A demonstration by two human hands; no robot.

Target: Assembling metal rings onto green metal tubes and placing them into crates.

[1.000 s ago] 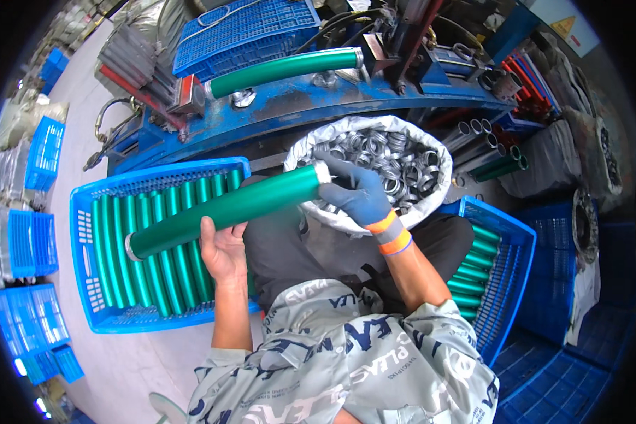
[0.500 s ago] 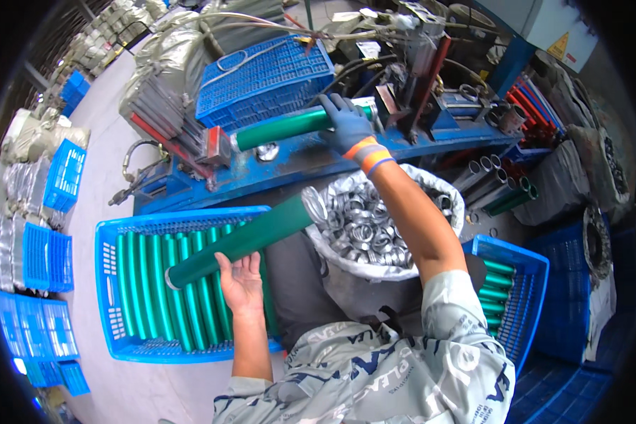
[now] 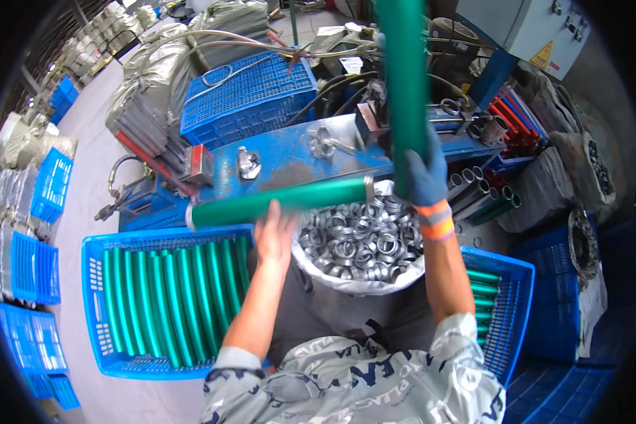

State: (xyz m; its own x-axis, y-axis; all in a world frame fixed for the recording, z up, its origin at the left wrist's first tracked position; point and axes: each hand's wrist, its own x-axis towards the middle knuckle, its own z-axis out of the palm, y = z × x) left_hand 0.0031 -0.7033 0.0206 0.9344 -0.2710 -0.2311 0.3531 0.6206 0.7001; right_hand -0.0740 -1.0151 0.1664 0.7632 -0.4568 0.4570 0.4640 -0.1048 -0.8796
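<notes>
My bare left hand point(image 3: 274, 237), slightly blurred, grips a green tube point(image 3: 283, 201) with a silvery metal ring at each end. This tube lies almost level, between the bench and the bucket-like container. In my gloved right hand point(image 3: 425, 177) is a second green tube point(image 3: 405, 78), standing nearly upright and running out past the top edge. Its lower end is hidden behind the glove. Below the hands, a white-lined container point(image 3: 307, 260) is heaped with loose metal rings point(image 3: 364, 240). Behind them, the blue bench point(image 3: 286, 166) carries a left end block point(image 3: 200, 164) and a right one point(image 3: 371, 121).
A blue crate point(image 3: 92, 311) of green tubes stands at my left, and another blue crate point(image 3: 519, 297) with tubes at my right. Upside-down blue crates point(image 3: 247, 85) are stacked behind the bench. Metal pieces point(image 3: 249, 164) lie on the bench. Bare tubes point(image 3: 470, 185) lean at the right.
My right hand has taken its tube off the bench, swung it upright and moved right. My left hand has raised its tube from over the left crate and turned it nearly level.
</notes>
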